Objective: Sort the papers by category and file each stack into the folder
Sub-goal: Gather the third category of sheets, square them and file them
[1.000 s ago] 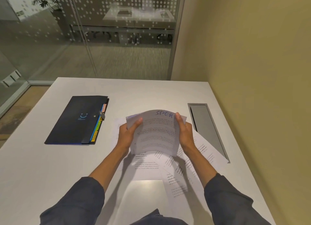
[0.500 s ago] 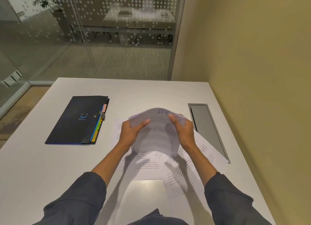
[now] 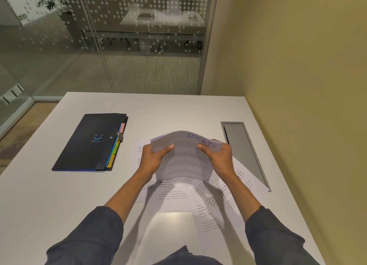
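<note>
White laminate table (image 3: pixel 59 185) fills the lower frame, so anything loose on it slides easily. Next down in size is the dark folder (image 3: pixel 91 143), left of centre and well apart from our hands. It's closed and flat, with its long axis running from lower left to upper centre. Its coloured index tabs (image 3: pixel 115 153) line the right edge and face the papers; one reads SPORTS. It looks semi-rigid, so we judge one hand can pin it while the other feeds sheets in at the tabbed side.

Loose printed sheets (image 3: pixel 174 197) are fanned on the table at centre-bottom, overlapping and skewed. They're thin, light and floppy, so best lifted by an edge or corner.

The SPORTS stack (image 3: pixel 184 161) is held just above them at mid-frame. Its top edge curls away from us and its long axis runs roughly toward the top of the frame. It buckles easily, so we support both long sides.

Left hand (image 3: pixel 153 159) grips the stack's left edge, thumb on top. Right hand (image 3: pixel 218 159) grips the right edge the same way. Both have fingers curled under the stack.
</note>
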Available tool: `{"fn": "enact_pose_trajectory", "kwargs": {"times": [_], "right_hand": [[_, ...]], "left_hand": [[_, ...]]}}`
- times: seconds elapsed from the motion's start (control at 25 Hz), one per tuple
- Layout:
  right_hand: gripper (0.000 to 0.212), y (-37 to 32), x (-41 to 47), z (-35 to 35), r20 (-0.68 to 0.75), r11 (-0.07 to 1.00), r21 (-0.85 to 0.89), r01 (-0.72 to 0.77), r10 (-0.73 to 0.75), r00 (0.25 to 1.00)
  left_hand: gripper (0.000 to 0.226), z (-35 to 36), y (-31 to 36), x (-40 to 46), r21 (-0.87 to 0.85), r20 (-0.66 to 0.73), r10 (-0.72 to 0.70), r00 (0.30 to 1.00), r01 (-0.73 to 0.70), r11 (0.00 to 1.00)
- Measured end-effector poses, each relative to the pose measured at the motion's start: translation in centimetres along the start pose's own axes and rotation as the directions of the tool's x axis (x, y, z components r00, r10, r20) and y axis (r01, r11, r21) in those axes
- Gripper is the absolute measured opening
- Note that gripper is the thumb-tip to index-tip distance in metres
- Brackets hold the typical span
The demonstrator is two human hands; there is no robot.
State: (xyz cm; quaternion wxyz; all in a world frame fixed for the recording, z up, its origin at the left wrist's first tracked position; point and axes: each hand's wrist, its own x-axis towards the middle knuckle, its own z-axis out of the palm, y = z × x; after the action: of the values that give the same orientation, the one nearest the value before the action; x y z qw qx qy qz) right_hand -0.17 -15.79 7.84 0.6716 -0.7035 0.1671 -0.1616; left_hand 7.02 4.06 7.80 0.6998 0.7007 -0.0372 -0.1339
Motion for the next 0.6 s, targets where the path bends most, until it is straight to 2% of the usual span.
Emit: {"fn": "enact_pose_trajectory", "kwargs": {"times": [0.28,0.48,0.6], "right_hand": [[0.016,-0.1,0.0,-0.3,-0.018,0.999,0.030,0.024,-0.023,1.000],[0.026,0.7,0.3,-0.5,0.007,1.000,-0.012,-0.020,0.020,1.000],[0.022,0.9,0.1,-0.7,-0.011,0.999,-0.018,-0.029,0.028,1.000]], "left_hand": [[0.013,0.3,0.2,0.0,-0.013,-0.016,0.028,0.999,-0.028,1.000],[0.019,0.0,-0.4,-0.1,0.001,-0.005,0.003,1.000,-0.003,1.000],[0.019,-0.1,-0.8,-0.3,0.004,-0.003,0.009,1.000,-0.009,1.000]]}}
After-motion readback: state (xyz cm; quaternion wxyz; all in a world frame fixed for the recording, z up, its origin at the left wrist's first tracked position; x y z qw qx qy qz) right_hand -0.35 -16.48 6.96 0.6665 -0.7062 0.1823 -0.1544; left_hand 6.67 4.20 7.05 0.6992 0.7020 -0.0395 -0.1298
